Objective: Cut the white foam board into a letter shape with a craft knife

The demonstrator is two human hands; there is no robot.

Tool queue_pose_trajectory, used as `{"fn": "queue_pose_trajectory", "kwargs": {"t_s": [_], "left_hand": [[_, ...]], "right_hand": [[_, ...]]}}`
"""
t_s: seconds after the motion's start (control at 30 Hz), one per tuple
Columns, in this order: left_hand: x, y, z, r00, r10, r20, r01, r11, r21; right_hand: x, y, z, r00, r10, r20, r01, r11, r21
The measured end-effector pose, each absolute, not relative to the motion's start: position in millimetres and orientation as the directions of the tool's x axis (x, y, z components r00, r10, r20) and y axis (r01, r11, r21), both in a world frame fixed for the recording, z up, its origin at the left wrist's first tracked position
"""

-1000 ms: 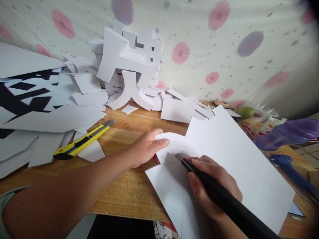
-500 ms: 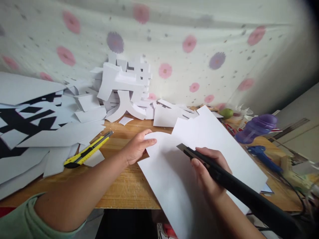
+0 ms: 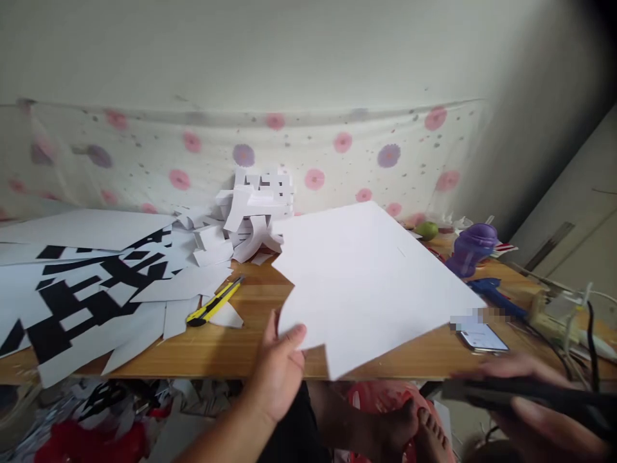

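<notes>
My left hand pinches the near-left edge of a large white board sheet, thumb on top, and holds it over the wooden table. The sheet has notched and curved cuts along its left side. Off at the lower right, my right hand is closed around a black utility knife, apart from the sheet; both are smeared by motion. A yellow utility knife lies on the table left of the sheet.
Behind stands a stack of white cut pieces. Black and white boards cover the left. To the right are a purple bottle, a green fruit, a blue glue gun and a phone. Scraps lie below the table.
My left hand has turned the sheet and moved it. My right hand has drawn the black knife away from the sheet to the lower right. The view has tilted up, and the phone now shows.
</notes>
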State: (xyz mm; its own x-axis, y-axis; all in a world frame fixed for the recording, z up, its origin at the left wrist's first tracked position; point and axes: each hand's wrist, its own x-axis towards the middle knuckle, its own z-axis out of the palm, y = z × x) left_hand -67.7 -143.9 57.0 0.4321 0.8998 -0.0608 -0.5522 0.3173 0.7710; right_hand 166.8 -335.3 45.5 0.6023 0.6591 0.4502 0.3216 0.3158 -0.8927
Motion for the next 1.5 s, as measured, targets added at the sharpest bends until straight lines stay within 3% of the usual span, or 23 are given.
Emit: {"fn": "queue_pose_trajectory", "kwargs": {"t_s": [0.07, 0.17, 0.33, 0.47, 0.6, 0.77, 0.87, 0.9, 0.97, 1.03, 1.1, 1.2, 1.33, 1.5], "left_hand": [[-60.9, -174.4, 46.4, 0.523, 0.85, -0.058, -0.579, 0.405, 0.708], [-54.6, -211.3, 25.8, 0.574, 0.816, -0.066, -0.576, 0.459, 0.676], [-52.1, -244.3, -17.7, 0.621, 0.776, -0.107, -0.52, 0.511, 0.684], [-43.7, -256.3, -32.6, 0.673, 0.715, -0.191, -0.328, 0.519, 0.789], [-14.5, -256.6, -28.3, 0.72, 0.649, -0.245, -0.068, 0.417, 0.906], [10.1, -241.4, -19.7, 0.827, 0.36, -0.431, 0.305, 0.355, 0.883], [-6.7, -222.9, 8.8, 0.918, 0.055, -0.393, 0.38, 0.162, 0.911], [-14.2, -213.5, 22.3, 0.968, -0.057, -0.243, 0.232, -0.153, 0.961], [-25.3, -190.4, 47.4, 0.983, -0.175, -0.054, -0.06, -0.588, 0.807], [-27.7, -166.2, 60.5, 0.989, -0.146, 0.013, -0.13, -0.836, 0.532], [-22.8, -147.2, 57.3, 0.982, -0.168, 0.083, -0.185, -0.947, 0.262], [-12.2, -134.5, 35.0, 0.957, -0.238, 0.163, -0.239, -0.971, -0.014], [-7.7, -133.2, 13.2, 0.927, -0.305, 0.22, -0.288, -0.952, -0.107], [-11.4, -130.5, 7.8, 0.932, -0.281, 0.228, -0.28, -0.959, -0.039]], "right_hand": [[152.5, -331.1, 48.7, 0.457, 0.834, 0.309, 0.087, 0.304, -0.949], [133.6, -315.8, 55.0, 0.592, 0.721, 0.359, -0.088, 0.501, -0.861], [143.5, -289.8, 47.1, 0.696, 0.696, 0.175, -0.306, 0.508, -0.805], [175.6, -259.4, 34.7, 0.683, 0.703, 0.199, -0.268, 0.495, -0.827], [197.4, -211.6, 35.5, 0.658, 0.72, 0.218, -0.164, 0.421, -0.892], [210.1, -193.3, 44.3, 0.665, 0.69, 0.286, 0.046, 0.345, -0.938], [217.4, -224.1, 38.4, 0.682, 0.681, 0.268, 0.13, 0.248, -0.96], [218.1, -238.4, 34.4, 0.689, 0.684, 0.239, 0.141, 0.197, -0.97], [214.4, -267.2, 25.9, 0.713, 0.675, 0.19, 0.153, 0.115, -0.982], [202.9, -290.0, 19.7, 0.741, 0.649, 0.174, 0.215, 0.016, -0.976], [186.0, -302.7, 17.7, 0.753, 0.612, 0.24, 0.405, -0.144, -0.903], [160.0, -303.9, 19.3, 0.77, 0.584, 0.259, 0.476, -0.254, -0.842], [143.0, -292.5, 16.2, 0.738, 0.615, 0.277, 0.553, -0.316, -0.771], [146.4, -287.9, 5.7, 0.593, 0.688, 0.418, 0.743, -0.267, -0.614]]}}
